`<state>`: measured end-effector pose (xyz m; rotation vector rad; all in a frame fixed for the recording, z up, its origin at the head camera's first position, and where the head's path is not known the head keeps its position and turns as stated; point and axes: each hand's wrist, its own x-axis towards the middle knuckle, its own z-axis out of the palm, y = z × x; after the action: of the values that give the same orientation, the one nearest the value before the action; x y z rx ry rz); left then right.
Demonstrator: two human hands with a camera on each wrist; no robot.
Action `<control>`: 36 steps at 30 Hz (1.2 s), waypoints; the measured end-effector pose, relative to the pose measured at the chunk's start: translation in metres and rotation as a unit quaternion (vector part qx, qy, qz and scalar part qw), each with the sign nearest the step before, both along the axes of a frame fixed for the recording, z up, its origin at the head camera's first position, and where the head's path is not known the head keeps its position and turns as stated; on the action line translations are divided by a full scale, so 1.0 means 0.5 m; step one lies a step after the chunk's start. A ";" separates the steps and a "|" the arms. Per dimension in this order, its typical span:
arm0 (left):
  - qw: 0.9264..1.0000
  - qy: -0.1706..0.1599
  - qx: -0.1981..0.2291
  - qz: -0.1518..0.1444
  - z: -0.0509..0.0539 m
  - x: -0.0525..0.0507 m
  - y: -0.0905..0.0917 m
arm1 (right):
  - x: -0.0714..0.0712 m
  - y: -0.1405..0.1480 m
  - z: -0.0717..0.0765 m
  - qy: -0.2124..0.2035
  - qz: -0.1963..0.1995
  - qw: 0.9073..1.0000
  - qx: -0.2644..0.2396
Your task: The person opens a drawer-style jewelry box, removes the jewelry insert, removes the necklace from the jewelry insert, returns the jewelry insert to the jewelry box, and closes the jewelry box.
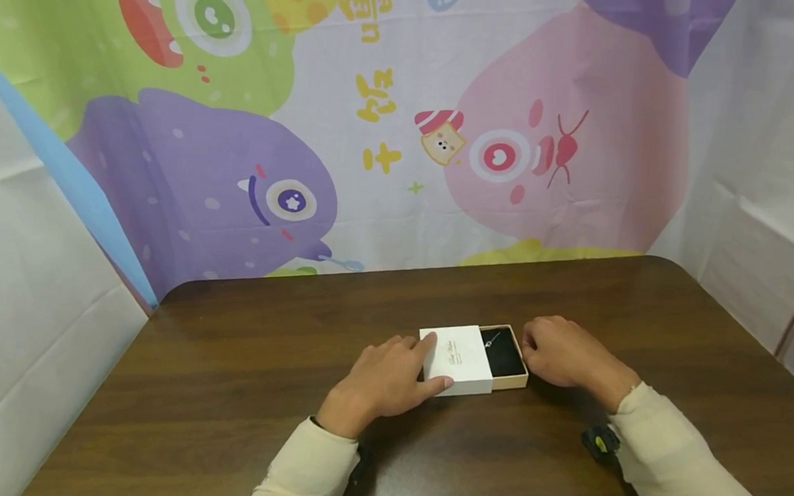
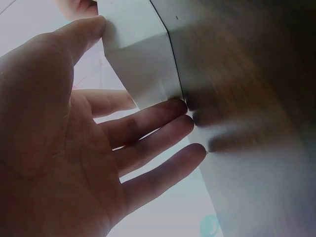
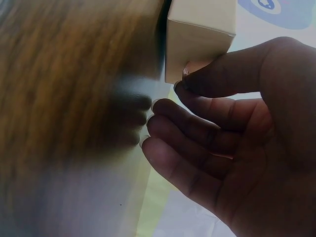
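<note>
A white slide-out jewelry box (image 1: 461, 367) with small printed lettering lies on the brown table, its drawer (image 1: 507, 381) partly out to the right. Inside the drawer a black pad (image 1: 504, 358) carries a thin silver piece of jewelry (image 1: 492, 341); the sleeve covers the rest. My left hand (image 1: 386, 378) holds the sleeve's left end between thumb and index finger, and its other fingers reach down to the tabletop in the left wrist view. At the drawer's right end, my right hand (image 1: 560, 352) pinches a small pull tab (image 3: 186, 70) between thumb and index finger.
The wooden table (image 1: 228, 389) has rounded far corners. Behind it hangs a cloth backdrop (image 1: 398, 225) with cartoon monsters, and pale cloth walls (image 1: 38, 274) stand at both sides. A dark wrist device (image 1: 600, 442) sits at the right sleeve.
</note>
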<state>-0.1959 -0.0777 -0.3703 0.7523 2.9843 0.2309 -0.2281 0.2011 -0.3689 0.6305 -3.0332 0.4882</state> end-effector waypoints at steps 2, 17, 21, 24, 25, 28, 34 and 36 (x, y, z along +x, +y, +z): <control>1.000 -0.001 -0.001 0.000 0.000 0.000 0.000 | -0.001 0.001 -0.001 0.003 0.002 1.000 0.000; 1.000 -0.006 0.001 0.003 -0.002 0.000 -0.001 | 0.001 0.002 0.000 0.010 0.003 1.000 0.001; 1.000 -0.001 0.000 0.000 -0.001 -0.001 -0.001 | 0.000 0.002 0.000 0.008 0.001 1.000 0.000; 1.000 0.002 -0.001 0.000 -0.002 -0.002 -0.001 | -0.001 0.001 0.001 0.008 0.002 1.000 -0.001; 1.000 0.001 -0.001 0.000 -0.002 -0.002 -0.001 | -0.001 0.001 0.000 0.007 0.002 1.000 -0.001; 1.000 -0.001 -0.001 0.001 -0.002 -0.001 -0.001 | -0.001 0.001 -0.001 0.008 0.003 1.000 -0.001; 1.000 -0.003 -0.001 0.001 -0.002 -0.001 0.000 | -0.001 0.002 -0.001 0.002 -0.003 1.000 0.000; 1.000 -0.002 0.000 0.001 -0.001 -0.001 0.000 | -0.002 0.002 -0.001 0.003 -0.002 1.000 0.000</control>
<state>-0.1966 -0.0776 -0.3710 0.7470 2.9815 0.2335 -0.2292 0.2022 -0.3696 0.6240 -3.0273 0.4853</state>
